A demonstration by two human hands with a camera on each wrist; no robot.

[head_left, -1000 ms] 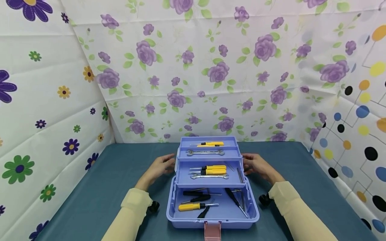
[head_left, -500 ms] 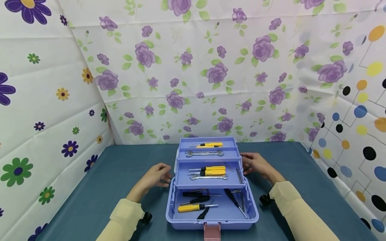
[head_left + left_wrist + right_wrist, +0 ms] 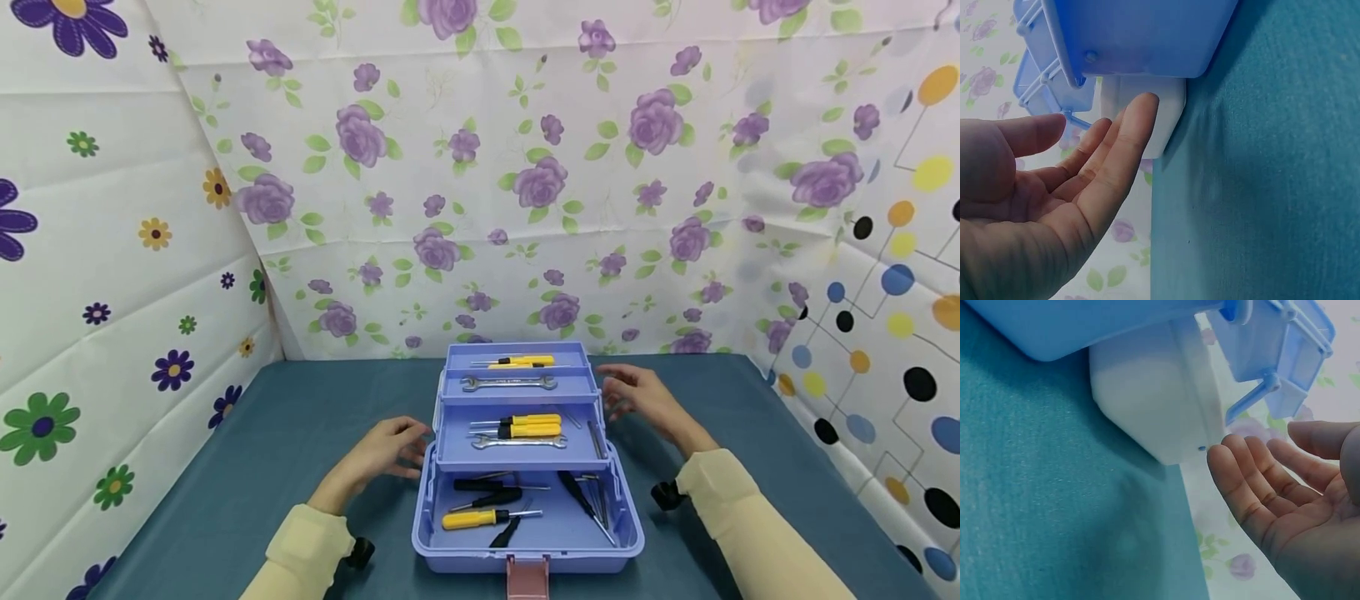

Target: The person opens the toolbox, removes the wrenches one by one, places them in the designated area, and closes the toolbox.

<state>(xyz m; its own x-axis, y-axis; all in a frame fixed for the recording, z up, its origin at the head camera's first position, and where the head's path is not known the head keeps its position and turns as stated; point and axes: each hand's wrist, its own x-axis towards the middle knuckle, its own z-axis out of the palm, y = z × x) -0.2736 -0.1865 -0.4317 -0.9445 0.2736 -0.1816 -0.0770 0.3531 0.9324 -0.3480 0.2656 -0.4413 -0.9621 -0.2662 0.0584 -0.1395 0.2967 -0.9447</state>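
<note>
A blue toolbox (image 3: 442,546) stands open on the table, its two upper trays raised in steps behind the base. My left hand (image 3: 381,457) is beside its left side, holding nothing, with loosely bent fingers apart from the box in the left wrist view. To the right of the trays is my right hand (image 3: 643,400), also empty, its fingertips close to the white lid (image 3: 1154,387) behind the box. Yellow-handled screwdrivers (image 3: 528,430) and a wrench (image 3: 517,442) lie in the middle tray. Another wrench (image 3: 508,382) is in the top tray. Black-handled screwdrivers (image 3: 498,497) and a yellow-handled screwdriver (image 3: 472,519) lie in the base.
A pink latch (image 3: 528,577) hangs at the front of the box. Dark teal cloth (image 3: 225,500) covers the table. A flowered curtain (image 3: 480,192) hangs at the back, with patterned sheets on both sides.
My left hand has moved away from the trays, left and toward me. My right hand has shifted slightly up. The toolbox and its tools stay where they were.
</note>
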